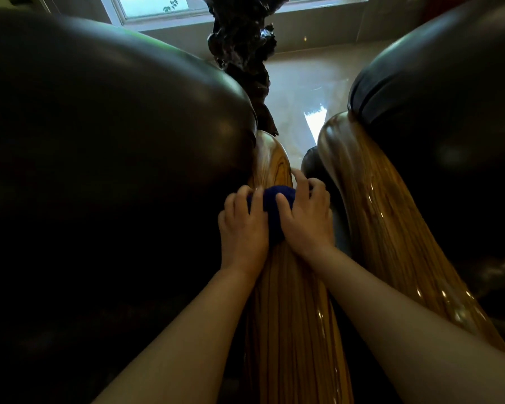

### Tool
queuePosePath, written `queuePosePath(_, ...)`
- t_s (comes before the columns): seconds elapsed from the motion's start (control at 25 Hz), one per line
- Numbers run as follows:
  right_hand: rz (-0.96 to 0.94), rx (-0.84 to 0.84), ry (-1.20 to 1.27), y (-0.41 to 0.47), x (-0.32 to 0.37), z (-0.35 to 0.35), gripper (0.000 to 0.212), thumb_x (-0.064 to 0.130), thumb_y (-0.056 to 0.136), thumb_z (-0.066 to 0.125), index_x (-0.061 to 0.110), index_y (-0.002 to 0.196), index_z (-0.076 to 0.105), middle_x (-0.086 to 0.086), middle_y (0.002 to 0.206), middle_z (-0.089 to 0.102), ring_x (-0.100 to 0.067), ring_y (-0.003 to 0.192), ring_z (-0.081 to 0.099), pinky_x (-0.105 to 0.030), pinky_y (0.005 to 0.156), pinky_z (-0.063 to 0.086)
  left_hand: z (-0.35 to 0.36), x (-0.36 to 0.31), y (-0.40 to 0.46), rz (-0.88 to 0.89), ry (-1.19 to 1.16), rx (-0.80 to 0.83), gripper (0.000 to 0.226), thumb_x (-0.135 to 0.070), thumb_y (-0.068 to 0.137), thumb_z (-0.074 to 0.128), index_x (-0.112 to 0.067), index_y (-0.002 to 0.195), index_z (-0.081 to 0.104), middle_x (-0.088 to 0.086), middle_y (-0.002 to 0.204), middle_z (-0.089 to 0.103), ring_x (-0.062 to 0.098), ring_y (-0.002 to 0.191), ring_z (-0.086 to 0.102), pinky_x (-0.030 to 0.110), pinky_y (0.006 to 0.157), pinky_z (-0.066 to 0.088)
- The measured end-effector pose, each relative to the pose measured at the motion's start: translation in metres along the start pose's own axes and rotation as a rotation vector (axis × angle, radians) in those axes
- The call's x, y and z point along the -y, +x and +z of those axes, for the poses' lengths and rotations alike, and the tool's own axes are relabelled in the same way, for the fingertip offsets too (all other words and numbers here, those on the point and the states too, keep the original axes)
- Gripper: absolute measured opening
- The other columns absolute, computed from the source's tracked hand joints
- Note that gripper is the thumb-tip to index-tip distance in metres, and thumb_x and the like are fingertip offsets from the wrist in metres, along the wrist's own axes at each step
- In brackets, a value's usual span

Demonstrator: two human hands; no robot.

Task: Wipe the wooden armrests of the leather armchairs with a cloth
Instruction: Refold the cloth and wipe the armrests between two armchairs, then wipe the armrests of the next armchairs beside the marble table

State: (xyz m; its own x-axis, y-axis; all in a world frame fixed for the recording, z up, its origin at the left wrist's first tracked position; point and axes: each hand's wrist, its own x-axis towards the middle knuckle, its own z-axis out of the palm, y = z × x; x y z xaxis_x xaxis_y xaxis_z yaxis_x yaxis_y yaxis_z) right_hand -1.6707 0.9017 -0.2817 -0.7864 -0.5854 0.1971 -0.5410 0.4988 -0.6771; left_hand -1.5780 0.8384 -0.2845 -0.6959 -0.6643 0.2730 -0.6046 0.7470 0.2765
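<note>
Both hands press one dark blue cloth (271,211) onto the wooden armrest (286,301) of the left leather armchair (105,135). The left hand (243,225) lies with its fingers spread over the left side of the cloth, and the right hand (305,217) covers its right side, with the fingertips curled over the outer edge of the wood. Neither hand is closed as a fist; they hold the cloth flat against the wood, about two thirds of the way along the armrest toward its rounded far end.

To do this step well, I think the hands should push the cloth with the grain, in long strokes up to the curved tip where the wood meets the leather. The pressure should be even on both sides, so the cloth stays bunched under the palms and does not slip off the round top. The sides of the armrest also need a pass, because the surface curves down there.

A second wooden armrest (391,228), belonging to the right armchair (449,97), runs just beside this one with a narrow gap between. It looks glossy, but whether it is already wiped I cannot tell. A dark carved wooden stand (242,45) rises beyond the gap, in front of a window (158,7).
</note>
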Motion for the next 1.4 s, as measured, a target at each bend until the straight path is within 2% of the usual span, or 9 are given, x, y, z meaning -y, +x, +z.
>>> queuePosePath(0.08, -0.079, 0.017, 0.092, -0.012, -0.006, -0.011, 0.044, 0.027, 0.092, 0.045, 0.019, 0.135, 0.038, -0.009, 0.127, 0.045, -0.021, 0.114, 0.044, -0.028, 0.087, 0.038, -0.007, 0.008, -0.016, 0.095, -0.066, 0.047, 0.045, -0.013, 0.092, 0.045, -0.007, 0.136, 0.036, 0.016, 0.141, 0.04, 0.029, 0.132, 0.034, 0.042, 0.107, 0.035)
queuePosePath(0.2, -0.083, 0.095, 0.124, -0.022, -0.01, -0.024, 0.04, 0.016, 0.09, 0.052, 0.014, 0.13, 0.048, -0.008, 0.121, 0.053, -0.015, 0.109, 0.047, -0.02, 0.087, 0.035, -0.016, 0.009, -0.027, 0.044, -0.188, 0.046, 0.042, -0.007, 0.09, 0.049, -0.008, 0.132, 0.043, 0.012, 0.139, 0.045, 0.023, 0.131, 0.038, 0.028, 0.108, 0.029)
queuePosePath(0.28, -0.096, 0.111, 0.121, -0.035, -0.008, -0.031, 0.038, 0.013, 0.087, 0.056, 0.013, 0.125, 0.052, -0.008, 0.119, 0.056, -0.014, 0.107, 0.05, -0.018, 0.087, 0.035, -0.026, 0.003, -0.036, -0.027, -0.233, 0.024, 0.041, -0.007, 0.087, 0.053, -0.011, 0.128, 0.048, 0.008, 0.129, 0.053, 0.018, 0.121, 0.046, 0.02, 0.098, 0.032)
queuePosePath(0.44, -0.138, 0.157, 0.052, -0.07, -0.001, -0.052, 0.027, 0.009, 0.081, 0.062, 0.017, 0.106, 0.061, -0.001, 0.108, 0.06, -0.008, 0.1, 0.05, -0.018, 0.084, 0.036, -0.057, 0.002, -0.068, -0.088, -0.255, 0.116, 0.028, -0.011, 0.083, 0.058, -0.018, 0.11, 0.056, 0.0, 0.109, 0.056, 0.008, 0.095, 0.053, 0.018, 0.078, 0.042)
queuePosePath(0.6, -0.13, 0.281, 0.039, -0.1, 0.013, -0.088, 0.019, 0.009, 0.079, 0.063, 0.022, 0.092, 0.059, 0.003, 0.101, 0.059, -0.009, 0.096, 0.054, -0.02, 0.08, 0.042, -0.099, 0.003, -0.098, -0.128, -0.352, 0.299, 0.019, -0.01, 0.082, 0.061, -0.018, 0.099, 0.06, 0.0, 0.107, 0.056, 0.005, 0.091, 0.052, 0.02, 0.079, 0.046)
queuePosePath(0.68, -0.114, 0.3, 0.03, -0.117, 0.023, -0.118, 0.016, 0.011, 0.079, 0.064, 0.022, 0.089, 0.059, 0.005, 0.097, 0.058, -0.009, 0.092, 0.056, -0.024, 0.079, 0.047, -0.129, -0.005, -0.113, -0.117, -0.42, 0.317, 0.017, -0.01, 0.081, 0.062, -0.018, 0.096, 0.061, 0.0, 0.104, 0.057, 0.007, 0.09, 0.055, 0.02, 0.076, 0.048)
queuePosePath(1.0, -0.125, 0.226, 0.077, -0.198, 0.097, -0.263, 0.013, 0.01, 0.077, 0.067, 0.018, 0.084, 0.06, 0.003, 0.087, 0.061, -0.008, 0.081, 0.058, -0.022, 0.071, 0.05, -0.265, -0.061, -0.165, -0.013, -0.542, 0.311, 0.016, -0.01, 0.078, 0.066, -0.022, 0.086, 0.062, -0.008, 0.087, 0.059, 0.005, 0.078, 0.058, 0.014, 0.061, 0.046)
queuePosePath(1.16, -0.129, 0.184, 0.086, -0.227, 0.136, -0.343, 0.012, 0.015, 0.075, 0.071, 0.021, 0.081, 0.063, 0.006, 0.08, 0.062, -0.007, 0.075, 0.06, -0.02, 0.064, 0.049, -0.337, -0.098, -0.18, 0.05, -0.581, 0.286, 0.014, -0.008, 0.075, 0.069, -0.019, 0.083, 0.066, -0.003, 0.085, 0.064, 0.006, 0.076, 0.059, 0.014, 0.066, 0.047)
queuePosePath(1.4, -0.107, 0.079, 0.036, -0.275, 0.165, -0.439, 0.02, 0.016, 0.071, 0.073, 0.031, 0.072, 0.06, 0.013, 0.069, 0.061, 0.0, 0.065, 0.058, -0.008, 0.045, 0.043, -0.419, -0.161, -0.213, 0.153, -0.591, 0.272, 0.011, -0.006, 0.073, 0.068, -0.014, 0.081, 0.068, -0.003, 0.08, 0.064, 0.007, 0.075, 0.059, 0.015, 0.067, 0.047)
